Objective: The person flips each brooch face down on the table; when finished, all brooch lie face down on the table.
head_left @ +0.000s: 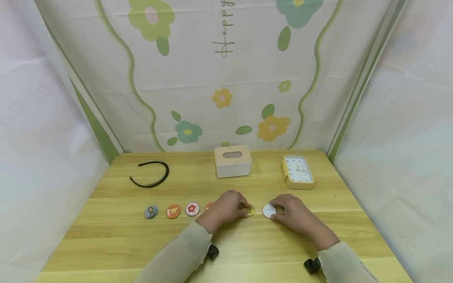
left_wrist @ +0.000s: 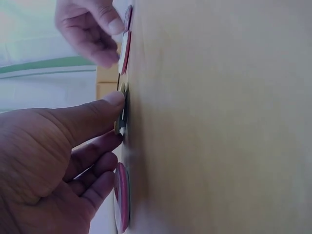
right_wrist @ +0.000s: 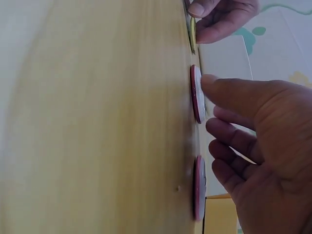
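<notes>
My left hand [head_left: 226,208] pinches a round yellow badge [head_left: 251,210] with a dark pattern, thumb and index finger at its edges. In the left wrist view that badge [left_wrist: 122,109] is seen edge-on, close to the tabletop. My right hand [head_left: 295,214] is beside a white round badge [head_left: 269,211] with a red rim, its fingertips at the rim. From the right wrist, the white badge [right_wrist: 197,93] lies on the table and the thumb and fingers seem slightly off it. Another red-rimmed badge [right_wrist: 199,187] lies below; the right hand hides it from the head view.
Left in the row lie a blue badge [head_left: 150,212], an orange badge [head_left: 173,211] and a red-flower badge [head_left: 192,209]; another orange badge [head_left: 209,205] is partly behind the left hand. Farther back are a black headband [head_left: 163,177], a tissue box [head_left: 232,169] and a yellow clock [head_left: 298,173].
</notes>
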Action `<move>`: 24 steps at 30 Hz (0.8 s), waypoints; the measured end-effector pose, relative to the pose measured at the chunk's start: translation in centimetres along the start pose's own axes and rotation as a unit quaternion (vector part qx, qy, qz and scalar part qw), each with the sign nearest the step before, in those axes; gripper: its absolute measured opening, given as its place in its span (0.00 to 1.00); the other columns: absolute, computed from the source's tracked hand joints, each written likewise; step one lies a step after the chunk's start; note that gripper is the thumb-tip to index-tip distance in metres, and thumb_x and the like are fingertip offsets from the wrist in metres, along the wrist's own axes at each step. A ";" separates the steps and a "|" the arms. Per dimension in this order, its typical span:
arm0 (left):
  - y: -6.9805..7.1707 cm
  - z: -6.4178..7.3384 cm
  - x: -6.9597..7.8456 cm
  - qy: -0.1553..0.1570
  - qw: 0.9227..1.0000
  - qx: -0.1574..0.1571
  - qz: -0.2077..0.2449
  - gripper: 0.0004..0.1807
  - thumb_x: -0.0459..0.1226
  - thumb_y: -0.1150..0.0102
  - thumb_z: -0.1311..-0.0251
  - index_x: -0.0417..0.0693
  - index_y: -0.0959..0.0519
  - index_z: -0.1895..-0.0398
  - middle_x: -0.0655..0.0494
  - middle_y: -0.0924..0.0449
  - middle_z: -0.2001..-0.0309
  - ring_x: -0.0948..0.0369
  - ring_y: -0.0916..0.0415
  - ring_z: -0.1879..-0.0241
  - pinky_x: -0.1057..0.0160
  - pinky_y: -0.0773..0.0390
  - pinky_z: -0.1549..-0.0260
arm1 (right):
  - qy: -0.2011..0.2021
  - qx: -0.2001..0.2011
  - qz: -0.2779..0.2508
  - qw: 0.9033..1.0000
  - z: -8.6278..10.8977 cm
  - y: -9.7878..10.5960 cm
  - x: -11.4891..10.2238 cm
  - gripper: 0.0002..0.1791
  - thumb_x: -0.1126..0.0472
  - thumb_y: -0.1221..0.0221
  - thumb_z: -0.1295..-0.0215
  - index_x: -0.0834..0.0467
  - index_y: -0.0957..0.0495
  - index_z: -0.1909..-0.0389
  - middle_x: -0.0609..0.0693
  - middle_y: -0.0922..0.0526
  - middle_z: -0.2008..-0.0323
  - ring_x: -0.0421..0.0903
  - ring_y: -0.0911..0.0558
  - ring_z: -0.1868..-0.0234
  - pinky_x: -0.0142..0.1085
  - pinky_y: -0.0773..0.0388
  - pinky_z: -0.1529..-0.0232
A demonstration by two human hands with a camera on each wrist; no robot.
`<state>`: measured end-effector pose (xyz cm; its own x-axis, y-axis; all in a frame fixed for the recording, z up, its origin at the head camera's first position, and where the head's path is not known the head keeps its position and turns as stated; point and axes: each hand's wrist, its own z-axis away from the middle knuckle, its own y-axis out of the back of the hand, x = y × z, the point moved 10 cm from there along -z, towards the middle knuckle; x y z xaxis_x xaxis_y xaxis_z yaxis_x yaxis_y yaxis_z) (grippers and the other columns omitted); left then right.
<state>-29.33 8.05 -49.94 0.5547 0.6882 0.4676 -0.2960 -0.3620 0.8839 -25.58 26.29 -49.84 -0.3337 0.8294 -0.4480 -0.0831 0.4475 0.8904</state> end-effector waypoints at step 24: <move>-0.3 -0.1 -0.3 -0.012 1.000 -0.004 0.011 0.09 0.46 0.21 0.35 0.59 0.05 0.54 0.71 0.08 0.55 0.68 0.17 0.51 0.62 0.20 0.41 | 0.041 -0.013 -0.014 0.999 -3.5 -3.3 -4.9 0.13 0.60 0.23 0.35 0.51 0.09 0.51 0.44 0.09 0.49 0.49 0.15 0.40 0.52 0.17 0.35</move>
<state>-29.53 8.03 -50.40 0.5671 0.6648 0.4863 -0.3138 -0.3715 0.8738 -27.02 19.59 -50.32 -0.4066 0.7856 -0.4664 -0.1181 0.4610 0.8795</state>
